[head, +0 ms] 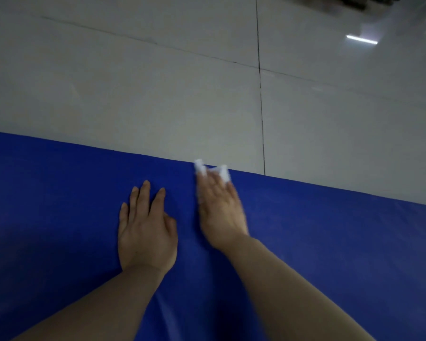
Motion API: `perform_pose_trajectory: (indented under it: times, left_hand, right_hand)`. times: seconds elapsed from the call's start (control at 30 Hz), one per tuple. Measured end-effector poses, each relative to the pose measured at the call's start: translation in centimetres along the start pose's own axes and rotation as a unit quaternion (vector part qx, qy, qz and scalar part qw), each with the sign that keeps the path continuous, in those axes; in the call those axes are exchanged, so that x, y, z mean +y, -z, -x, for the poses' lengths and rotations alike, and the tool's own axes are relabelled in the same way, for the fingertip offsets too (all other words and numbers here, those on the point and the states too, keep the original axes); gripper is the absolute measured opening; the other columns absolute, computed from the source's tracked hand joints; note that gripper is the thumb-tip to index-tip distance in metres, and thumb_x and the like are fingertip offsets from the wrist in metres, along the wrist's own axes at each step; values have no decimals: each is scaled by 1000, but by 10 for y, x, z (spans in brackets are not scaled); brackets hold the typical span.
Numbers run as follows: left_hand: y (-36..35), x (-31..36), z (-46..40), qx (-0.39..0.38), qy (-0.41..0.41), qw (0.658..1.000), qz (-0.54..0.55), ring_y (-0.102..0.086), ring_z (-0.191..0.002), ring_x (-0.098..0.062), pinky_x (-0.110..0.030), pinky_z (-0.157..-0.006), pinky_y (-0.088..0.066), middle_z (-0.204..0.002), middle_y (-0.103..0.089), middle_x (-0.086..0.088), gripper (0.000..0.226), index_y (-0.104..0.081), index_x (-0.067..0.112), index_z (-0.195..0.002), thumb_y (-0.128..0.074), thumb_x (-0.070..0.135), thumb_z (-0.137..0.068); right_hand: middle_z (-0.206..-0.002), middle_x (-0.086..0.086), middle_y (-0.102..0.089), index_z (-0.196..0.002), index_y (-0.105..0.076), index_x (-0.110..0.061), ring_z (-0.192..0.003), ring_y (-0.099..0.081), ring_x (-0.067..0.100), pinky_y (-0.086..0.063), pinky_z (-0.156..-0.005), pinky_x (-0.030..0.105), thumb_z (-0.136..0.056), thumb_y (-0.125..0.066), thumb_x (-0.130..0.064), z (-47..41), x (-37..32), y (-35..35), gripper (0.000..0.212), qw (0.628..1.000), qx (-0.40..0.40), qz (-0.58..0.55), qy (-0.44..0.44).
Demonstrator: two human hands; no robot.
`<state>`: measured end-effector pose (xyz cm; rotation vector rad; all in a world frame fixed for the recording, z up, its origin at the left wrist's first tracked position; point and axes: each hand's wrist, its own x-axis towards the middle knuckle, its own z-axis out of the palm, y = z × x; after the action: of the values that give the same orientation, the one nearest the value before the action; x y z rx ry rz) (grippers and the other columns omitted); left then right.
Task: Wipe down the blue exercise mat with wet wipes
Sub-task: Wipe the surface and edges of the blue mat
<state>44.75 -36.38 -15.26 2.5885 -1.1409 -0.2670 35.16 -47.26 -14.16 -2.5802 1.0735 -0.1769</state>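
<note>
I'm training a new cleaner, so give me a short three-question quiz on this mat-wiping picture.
1. True or false: the left hand lies flat on the blue mat and holds nothing.
2. Where is the white wet wipe? A) under the right hand's fingers, near the mat's far edge; B) on the tiled floor; C) under the left hand.
3. Fill in: the hand that is blurred by motion is the ____ hand.

Key: 1 true; 2 A; 3 right.
</note>
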Motion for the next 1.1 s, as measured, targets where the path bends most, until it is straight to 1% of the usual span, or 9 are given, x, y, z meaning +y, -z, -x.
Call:
perform_pose_trajectory:
  times: [0.17,0.3,0.37,0.43,0.57,0.7,0.9,1.03,1.1]
  left_hand:
    - [-3,-1,0,8,2,1000,3,-11,-146,-22,-40,-119,-7,-157,-18,-6,52,-36,18,-145,-35,25,-93]
    - [-4,-1,-1,10,-2,1000,-5,-10,-146,-22,-40,-118,-8,-158,-17,-6,55,-34,18,-146,-28,27,-92]
    - [-3,-1,0,8,-4,1000,-3,-10,-146,-23,-41,-118,-8,-158,-17,-6,55,-34,18,-146,-29,27,-91]
    - [-1,-1,-1,1,-3,1000,-2,-9,-146,-22,-40,-118,-8,-158,-16,-5,57,-34,18,-146,-28,27,-90]
    - [0,0,-2,-6,-6,1000,-24,-4,-146,-20,-39,-118,-5,-159,-11,-4,60,-27,21,-148,-27,35,-89]
    - [-2,-2,-1,12,-3,1000,4,-11,-146,-23,-40,-118,-9,-157,-19,-6,54,-36,18,-145,-32,26,-91]
    - [-6,-2,-2,17,-7,1000,2,-10,-146,-23,-39,-117,-6,-158,-17,-6,57,-35,19,-145,-24,29,-90]
    - [-5,-1,-1,16,-6,1000,1,-11,-146,-23,-39,-117,-7,-157,-19,-6,56,-36,18,-144,-25,28,-90]
    - [-5,-1,-1,14,-6,1000,1,-9,-146,-22,-39,-117,-5,-158,-18,-6,56,-35,18,-145,-26,27,-90]
  right_hand:
    - [-153,8,-26,-153,-3,-21,-144,-14,29,-21,-115,43,-97,-26,-8,40,106,38,62,969,54,22,-238]
    - [-156,5,-21,-153,2,-16,-143,-15,23,-16,-117,41,-99,-29,-13,44,110,38,62,923,90,28,-374]
    - [-145,12,-36,-152,-7,-12,-134,-27,30,-26,-111,42,-94,-35,-6,31,70,26,65,937,113,31,-330]
    - [-143,10,-39,-151,-15,-12,-136,-25,30,-26,-112,45,-90,-41,-6,23,17,4,66,977,104,7,-185]
    - [-158,-9,-13,-153,-6,-24,-146,-1,12,-11,-119,43,-96,-26,-23,24,-29,-20,60,999,-23,-21,39]
    - [-137,0,-26,-152,-9,-26,-127,-39,31,-41,-100,39,-88,-39,2,33,30,10,75,997,56,-6,-55]
    - [-157,0,-20,-152,5,-24,-145,-14,20,-14,-117,42,-99,-28,-11,78,106,40,64,947,68,2,-315]
    - [-149,-1,-31,-152,7,-18,-138,-27,20,-21,-115,38,-93,-34,-12,70,35,15,72,964,83,40,-247]
    - [-157,-8,-15,-152,6,-22,-144,-15,17,-16,-118,37,-91,-31,-17,67,-5,-5,71,990,43,28,-133]
